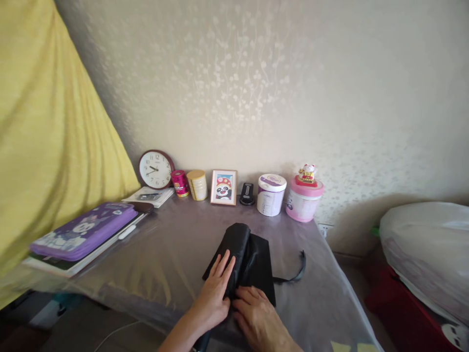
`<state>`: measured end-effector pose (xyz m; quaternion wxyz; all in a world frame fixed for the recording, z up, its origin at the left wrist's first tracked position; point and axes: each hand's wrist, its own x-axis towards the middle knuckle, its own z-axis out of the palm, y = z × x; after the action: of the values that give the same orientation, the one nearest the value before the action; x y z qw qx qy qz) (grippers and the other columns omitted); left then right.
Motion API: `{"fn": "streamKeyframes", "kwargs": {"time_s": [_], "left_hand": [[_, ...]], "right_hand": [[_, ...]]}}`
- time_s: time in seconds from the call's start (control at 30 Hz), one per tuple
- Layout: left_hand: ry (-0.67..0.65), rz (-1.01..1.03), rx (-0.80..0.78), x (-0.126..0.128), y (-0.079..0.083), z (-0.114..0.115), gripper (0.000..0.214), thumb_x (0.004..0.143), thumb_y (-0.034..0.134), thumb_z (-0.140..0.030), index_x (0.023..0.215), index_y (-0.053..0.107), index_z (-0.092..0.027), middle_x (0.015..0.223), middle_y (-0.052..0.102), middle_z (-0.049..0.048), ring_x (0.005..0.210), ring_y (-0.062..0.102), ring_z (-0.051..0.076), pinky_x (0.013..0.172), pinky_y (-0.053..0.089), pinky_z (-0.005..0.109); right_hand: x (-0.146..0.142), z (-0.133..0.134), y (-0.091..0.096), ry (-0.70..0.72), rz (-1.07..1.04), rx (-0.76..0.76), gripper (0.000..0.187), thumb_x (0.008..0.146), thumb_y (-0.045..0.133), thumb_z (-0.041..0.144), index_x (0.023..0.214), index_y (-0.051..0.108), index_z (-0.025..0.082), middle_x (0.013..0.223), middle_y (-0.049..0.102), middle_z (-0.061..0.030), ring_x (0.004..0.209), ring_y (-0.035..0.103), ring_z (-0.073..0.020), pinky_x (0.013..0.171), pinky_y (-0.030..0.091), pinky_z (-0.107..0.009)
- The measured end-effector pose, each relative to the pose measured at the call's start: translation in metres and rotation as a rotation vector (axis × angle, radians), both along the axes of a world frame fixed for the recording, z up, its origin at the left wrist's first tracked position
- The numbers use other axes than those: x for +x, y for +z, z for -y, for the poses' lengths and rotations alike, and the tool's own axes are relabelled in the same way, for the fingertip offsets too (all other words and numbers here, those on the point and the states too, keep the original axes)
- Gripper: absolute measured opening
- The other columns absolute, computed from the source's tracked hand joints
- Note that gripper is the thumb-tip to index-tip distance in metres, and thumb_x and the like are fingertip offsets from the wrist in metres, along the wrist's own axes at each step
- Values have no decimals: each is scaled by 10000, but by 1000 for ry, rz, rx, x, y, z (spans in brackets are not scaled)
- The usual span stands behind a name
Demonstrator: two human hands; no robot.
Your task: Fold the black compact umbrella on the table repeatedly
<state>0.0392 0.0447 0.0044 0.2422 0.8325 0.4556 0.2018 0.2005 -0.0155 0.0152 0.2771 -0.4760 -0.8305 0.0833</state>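
A black folding umbrella (237, 239) lies near the front of the table, its cloth partly rolled on the left and spread flat on the right. Its thin strap (293, 278) curls out to the right. A dark handle end (201, 341) shows below my left wrist. My left hand (216, 288) rests on the rolled part with its fingers stretched out. Close beside it, my right hand (254, 308) has bent fingers gripping the cloth at the lower end; its fingertips are partly hidden.
Along the wall stand a clock (157, 169), a pink can (180, 183), a yellow-lidded jar (197, 186), a panda picture frame (223, 187), a black device (247, 194) and two tubs (271, 195), one topped by a cat figurine (307, 173). A purple case (86, 230) lies left.
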Motion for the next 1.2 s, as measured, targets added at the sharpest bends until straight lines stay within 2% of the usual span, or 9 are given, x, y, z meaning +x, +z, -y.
{"fn": "streamKeyframes", "kwargs": {"time_s": [0.07, 0.13, 0.23, 0.33, 0.43, 0.57, 0.73, 0.97, 1.2], "left_hand": [[1, -32, 3, 1, 1, 0, 989, 536, 414, 33, 1453, 155, -229, 1542, -26, -22, 1406, -8, 240, 1143, 187, 424], [0, -51, 8, 1, 2, -1, 979, 545, 418, 32, 1454, 154, -219, 1543, -27, -15, 1406, -4, 240, 1140, 200, 410], [3, -58, 21, 1, 2, -1, 983, 554, 421, 26, 1456, 136, -242, 1541, -38, -32, 1406, -6, 240, 1137, 207, 414], [6, -48, 23, 1, 1, -1, 986, 556, 422, 18, 1456, 128, -261, 1539, -47, -49, 1406, -10, 245, 1137, 202, 431], [9, -34, 1, 2, 1, 0, 982, 554, 421, 13, 1455, 138, -259, 1540, -41, -52, 1406, -12, 244, 1136, 209, 426], [10, -30, -14, 2, 4, 2, 984, 551, 418, 15, 1455, 136, -252, 1541, -40, -46, 1406, -23, 244, 1138, 203, 430], [29, -28, -26, 3, 7, 3, 977, 556, 411, 34, 1454, 140, -239, 1545, -32, -29, 1406, -23, 239, 1136, 198, 424], [31, -12, 6, 2, 1, 1, 986, 546, 422, 39, 1454, 144, -230, 1544, -37, -23, 1405, -20, 246, 1136, 200, 425], [25, 13, 76, 1, -7, 1, 1004, 519, 420, 35, 1450, 160, -235, 1543, -30, -29, 1406, -2, 244, 1131, 215, 433]], "right_hand": [[12, -1, 6, -27, -62, -31, 215, 880, 466, 166, 933, 655, 254, 951, 697, -6, 881, 646, -145, 827, 497, -249], [28, -8, 3, -201, -118, 53, 246, 901, 422, 199, 1022, 634, 224, 1023, 681, -47, 934, 637, -167, 848, 498, -282], [53, -19, -14, -522, -113, 200, 276, 879, 411, 240, 1062, 610, 188, 1060, 662, -111, 976, 626, -249, 887, 481, -418], [64, -27, -32, -645, -147, 182, 299, 844, 421, 278, 1045, 606, 158, 957, 679, -138, 912, 645, -282, 824, 504, -442], [63, -31, -36, -663, -303, 51, 318, 825, 434, 313, 1049, 606, 168, 916, 690, -118, 852, 663, -256, 776, 520, -394], [57, -34, -25, -654, -599, -133, 400, 783, 492, 394, 1089, 604, 162, 924, 699, -105, 806, 674, -231, 710, 532, -337], [45, -31, -19, -668, -843, -238, 577, 709, 585, 487, 1152, 579, 118, 990, 691, -115, 927, 648, -258, 804, 514, -354], [16, -22, -22, -665, -887, -221, 525, 696, 632, 448, 1136, 610, 162, 1024, 692, -84, 1010, 619, -278, 832, 515, -369], [-10, -34, -4, -557, -910, -160, 507, 741, 611, 384, 1189, 578, 151, 1092, 672, -88, 1009, 623, -250, 872, 504, -356]]}}
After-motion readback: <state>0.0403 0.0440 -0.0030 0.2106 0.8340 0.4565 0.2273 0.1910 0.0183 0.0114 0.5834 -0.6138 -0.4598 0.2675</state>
